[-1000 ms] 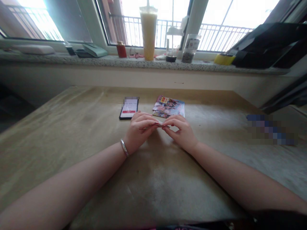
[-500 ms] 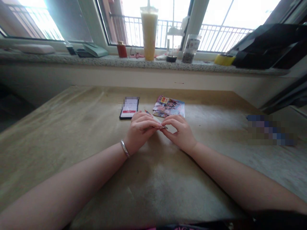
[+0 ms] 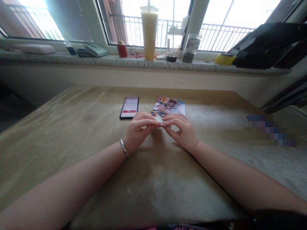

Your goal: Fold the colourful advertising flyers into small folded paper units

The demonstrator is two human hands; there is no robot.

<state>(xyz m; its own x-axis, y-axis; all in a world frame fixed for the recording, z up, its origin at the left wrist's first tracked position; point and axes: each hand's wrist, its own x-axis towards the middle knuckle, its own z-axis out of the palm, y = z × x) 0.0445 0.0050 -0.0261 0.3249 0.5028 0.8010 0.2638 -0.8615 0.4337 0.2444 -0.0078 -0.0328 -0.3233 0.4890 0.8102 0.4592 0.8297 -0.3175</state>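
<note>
Between my two hands is a small folded piece of paper (image 3: 158, 118), white on the upper face with colored print at its far corner. My left hand (image 3: 141, 127), below a silver bangle (image 3: 124, 147) on the wrist, pinches its left side. Thumb and fingers of my right hand (image 3: 183, 131) grip the right side. The paper is held over the table, and the fingers cover much of it. Just beyond the hands lie colorful printed leaflets (image 3: 171, 105), loosely stacked. A phone (image 3: 129, 108) with a lit screen rests left of them.
The wide tabletop (image 3: 153, 188) ends at a wall under a stone windowsill (image 3: 129, 63). On the sill stand a tall cup of yellow drink (image 3: 149, 35), a red bottle (image 3: 122, 50), a clear jar (image 3: 189, 52) and yellow tape (image 3: 224, 59). A blurred dark strip (image 3: 271, 129) lies at right.
My fingertips have moved slightly apart along the paper's near edge. The paper has shifted, so its printed far corner now sits further right, against the leaflets in view.
</note>
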